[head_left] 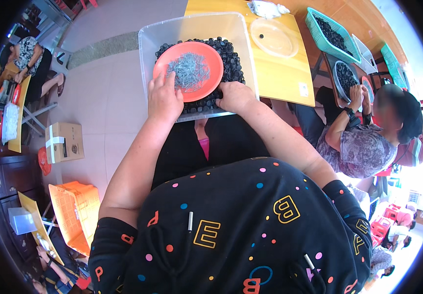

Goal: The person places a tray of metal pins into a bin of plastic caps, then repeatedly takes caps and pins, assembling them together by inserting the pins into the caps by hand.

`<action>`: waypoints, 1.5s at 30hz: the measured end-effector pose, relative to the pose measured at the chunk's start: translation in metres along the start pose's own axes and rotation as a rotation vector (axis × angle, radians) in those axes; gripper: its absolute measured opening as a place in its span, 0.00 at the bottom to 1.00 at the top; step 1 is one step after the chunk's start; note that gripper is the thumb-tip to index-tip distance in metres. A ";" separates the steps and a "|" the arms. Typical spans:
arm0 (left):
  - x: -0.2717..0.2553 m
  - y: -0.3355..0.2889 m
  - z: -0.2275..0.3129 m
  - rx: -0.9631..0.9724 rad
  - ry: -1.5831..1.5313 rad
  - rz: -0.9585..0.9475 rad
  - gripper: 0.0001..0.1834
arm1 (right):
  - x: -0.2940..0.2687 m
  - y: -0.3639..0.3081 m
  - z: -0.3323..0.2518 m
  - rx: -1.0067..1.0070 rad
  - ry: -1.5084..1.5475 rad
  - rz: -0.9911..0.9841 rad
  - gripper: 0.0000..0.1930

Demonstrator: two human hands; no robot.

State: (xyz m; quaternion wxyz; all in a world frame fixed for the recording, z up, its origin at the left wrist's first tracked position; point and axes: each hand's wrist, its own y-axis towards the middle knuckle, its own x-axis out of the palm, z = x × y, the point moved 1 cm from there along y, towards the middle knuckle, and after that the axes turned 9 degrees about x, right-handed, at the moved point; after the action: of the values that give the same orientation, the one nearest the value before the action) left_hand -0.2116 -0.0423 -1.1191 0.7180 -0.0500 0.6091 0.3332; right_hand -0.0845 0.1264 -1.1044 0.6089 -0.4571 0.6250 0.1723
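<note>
A shallow red plate [212,55] heaped with thin silvery pins [188,72] rests on a bed of small black caps [233,62]. Both lie inside a clear plastic bin [199,20] in front of me. My left hand [165,98] is over the plate's near left rim, its fingers apart and reaching to the edge of the pins. Beside the plate's right rim, my right hand [237,97] is curled among the caps, thumb and fingers closing around what looks like a black cap. Its fingertips are partly hidden.
A yellow table [280,78] with a clear round lid [274,38] stands right of the bin. Farther right, a co-worker [363,137] handles pieces by a bowl of black caps [345,76] and a green basket [331,36]. A cardboard box [64,142] and orange crate [75,215] stand left.
</note>
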 end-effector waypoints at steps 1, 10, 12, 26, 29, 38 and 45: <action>0.002 0.002 0.000 0.026 -0.005 -0.006 0.32 | -0.001 -0.002 0.001 0.013 -0.020 -0.009 0.18; -0.007 -0.019 0.025 -0.201 -0.254 0.181 0.43 | 0.002 -0.010 0.006 -0.008 -0.040 0.123 0.21; -0.008 -0.023 0.033 -0.337 -0.464 0.247 0.43 | 0.000 -0.013 0.005 -0.017 -0.043 0.138 0.23; -0.020 0.008 0.026 -0.757 -0.883 -0.065 0.25 | -0.012 -0.023 0.001 0.009 -0.026 0.202 0.34; -0.006 0.006 0.011 -0.765 -1.245 0.145 0.16 | -0.012 -0.020 -0.003 -0.026 -0.011 0.257 0.41; -0.030 0.026 0.009 -0.690 -1.478 0.330 0.17 | -0.038 0.042 0.001 -0.025 -0.026 -0.140 0.49; -0.074 0.004 0.016 -0.648 -1.513 0.350 0.19 | -0.048 0.049 0.012 0.026 -0.019 -0.272 0.49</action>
State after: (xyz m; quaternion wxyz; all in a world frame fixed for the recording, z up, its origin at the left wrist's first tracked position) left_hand -0.2029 -0.0621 -1.0469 0.8206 0.0783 -0.1634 0.5420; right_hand -0.1232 0.1793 -1.0795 0.6383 -0.5282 0.5536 0.0844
